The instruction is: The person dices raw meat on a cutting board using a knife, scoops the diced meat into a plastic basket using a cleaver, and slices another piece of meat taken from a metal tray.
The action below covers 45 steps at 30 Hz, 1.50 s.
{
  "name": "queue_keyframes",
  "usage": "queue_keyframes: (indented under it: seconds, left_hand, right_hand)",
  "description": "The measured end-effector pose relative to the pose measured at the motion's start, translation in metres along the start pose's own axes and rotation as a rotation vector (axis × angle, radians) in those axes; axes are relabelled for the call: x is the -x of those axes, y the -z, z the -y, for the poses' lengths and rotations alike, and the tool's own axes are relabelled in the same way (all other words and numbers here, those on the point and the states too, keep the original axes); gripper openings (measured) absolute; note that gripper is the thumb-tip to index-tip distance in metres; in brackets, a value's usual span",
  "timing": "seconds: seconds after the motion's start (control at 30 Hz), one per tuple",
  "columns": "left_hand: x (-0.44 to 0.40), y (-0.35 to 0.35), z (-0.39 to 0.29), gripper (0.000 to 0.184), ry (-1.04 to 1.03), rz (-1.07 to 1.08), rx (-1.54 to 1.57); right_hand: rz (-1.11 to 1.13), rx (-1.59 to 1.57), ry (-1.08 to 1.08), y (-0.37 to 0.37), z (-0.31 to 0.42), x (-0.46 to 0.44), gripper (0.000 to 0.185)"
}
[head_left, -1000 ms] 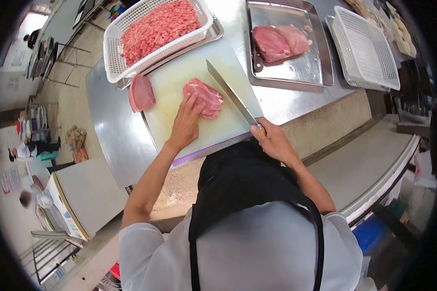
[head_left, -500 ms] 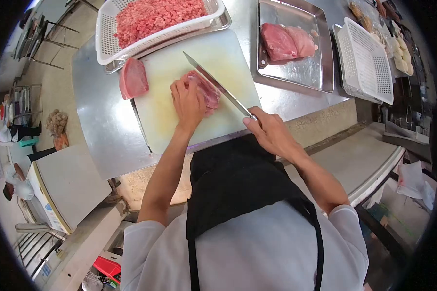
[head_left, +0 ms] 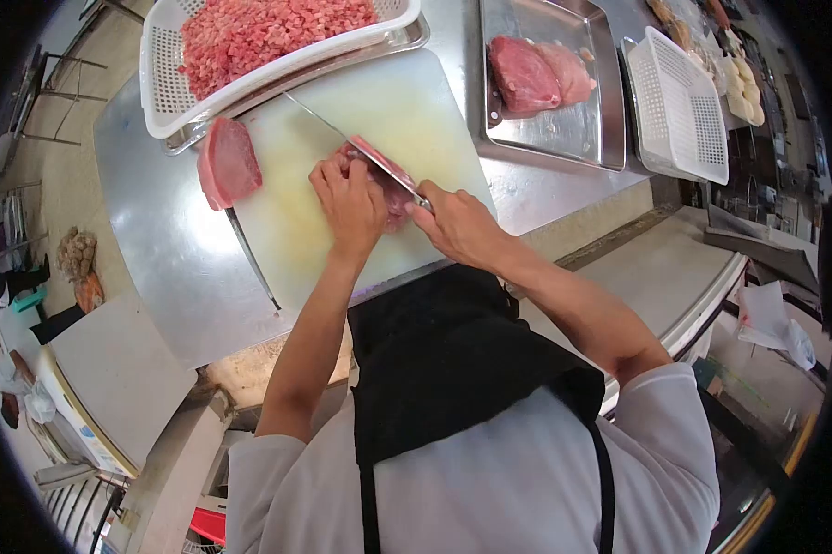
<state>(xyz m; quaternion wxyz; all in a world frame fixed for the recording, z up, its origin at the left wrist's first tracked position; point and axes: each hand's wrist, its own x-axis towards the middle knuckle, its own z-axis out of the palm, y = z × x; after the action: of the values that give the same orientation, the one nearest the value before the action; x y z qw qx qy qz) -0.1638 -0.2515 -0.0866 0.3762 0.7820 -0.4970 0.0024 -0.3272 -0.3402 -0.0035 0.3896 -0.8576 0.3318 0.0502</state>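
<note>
1. Left hand [head_left: 351, 205]: fingers curled, pinning raw meat piece [head_left: 397, 205], which sits under and right of its fingertips.
2. Right hand [head_left: 460, 226]: closed on knife [head_left: 388, 172] handle; blade angles forward-left over the meat, near left fingers.
3. Cutting board [head_left: 421, 97]: beneath both.
4. Raw meat slab [head_left: 231, 164]: left of left hand, apart.
5. White perforated basket [head_left: 282, 57], chopped meat inside: ahead-left of left hand.
6. Metal tray [head_left: 550, 150]: ahead-right of right hand.

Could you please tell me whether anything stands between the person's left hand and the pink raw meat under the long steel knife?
Nothing visible does: the bare left hand rests directly on the pink raw meat. The long steel knife, gripped in the bare right hand, crosses that meat beside the left hand.
</note>
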Motion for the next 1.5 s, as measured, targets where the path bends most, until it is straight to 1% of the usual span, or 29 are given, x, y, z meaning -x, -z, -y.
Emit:
queue_keyframes:
  seconds: [0.07,0.13,0.27,0.37,0.43,0.47,0.57,0.67,0.77,0.87,0.9,0.97,1.0,1.1,1.2,1.3,1.4,1.5]
  left_hand:
    - [0.006,0.001,0.001,0.023,-0.001,-0.034,0.019]
    - [0.006,-0.004,0.004,0.026,-0.011,-0.073,0.052]
    - [0.006,-0.004,0.004,0.027,-0.002,-0.055,0.04]
    - [0.004,-0.006,0.008,0.029,-0.004,-0.041,0.02]
    - [0.01,-0.005,0.009,0.031,0.0,-0.031,0.023]
    - [0.011,-0.004,0.008,0.031,-0.001,-0.031,0.029]
    - [0.011,-0.001,0.003,0.03,-0.003,-0.047,0.036]
    - [0.01,-0.003,0.008,0.029,0.0,-0.073,0.038]
    - [0.009,-0.006,0.009,0.03,-0.003,-0.121,0.082]
    - [0.018,0.0,0.009,0.03,0.035,-0.103,0.073]
    - [0.011,-0.002,0.007,0.03,0.04,-0.107,0.053]
    - [0.016,0.002,0.004,0.029,0.054,-0.064,0.026]
    - [0.013,0.002,0.004,0.029,0.054,-0.056,0.019]
    - [0.014,0.001,0.007,0.029,0.057,-0.021,0.006]
    - [0.012,-0.002,0.01,0.028,0.057,-0.04,0.003]
    - [0.016,-0.001,0.008,0.026,0.066,-0.043,0.005]
    - [0.011,0.0,0.006,0.023,0.053,-0.07,0.037]
    - [0.009,-0.003,0.01,0.023,0.067,-0.072,0.011]
  right_hand:
    - [-0.042,0.017,0.003,-0.003,0.001,0.002,0.038]
    - [0.017,-0.057,-0.043,0.019,0.014,0.016,0.037]
    - [0.146,-0.116,-0.155,0.053,0.039,0.058,0.036]
    - [0.105,-0.144,-0.13,0.03,0.027,0.037,0.035]
    - [-0.02,-0.091,-0.005,-0.013,0.011,0.008,0.035]
    - [-0.094,-0.06,0.056,-0.023,0.006,-0.001,0.035]
    - [-0.058,-0.031,0.03,-0.009,0.01,0.001,0.036]
    - [0.093,-0.086,-0.139,0.015,0.02,0.031,0.037]
    - [-0.023,-0.051,-0.04,-0.011,0.0,0.027,0.035]
    - [-0.04,-0.024,-0.037,0.007,0.012,0.03,0.033]
    - [0.0,-0.05,-0.064,0.025,0.021,0.031,0.032]
    - [0.112,-0.133,-0.161,0.042,0.044,0.065,0.031]
    - [0.125,-0.084,-0.182,0.041,0.044,0.071,0.032]
    - [0.111,-0.124,-0.135,0.033,0.032,0.061,0.033]
    - [0.013,-0.131,0.043,-0.004,0.019,0.016,0.032]
    - [-0.041,-0.052,0.063,-0.017,0.023,-0.016,0.033]
    - [0.043,-0.063,0.003,0.01,0.033,0.014,0.036]
    - [0.1,-0.073,-0.033,0.002,0.007,0.031,0.038]
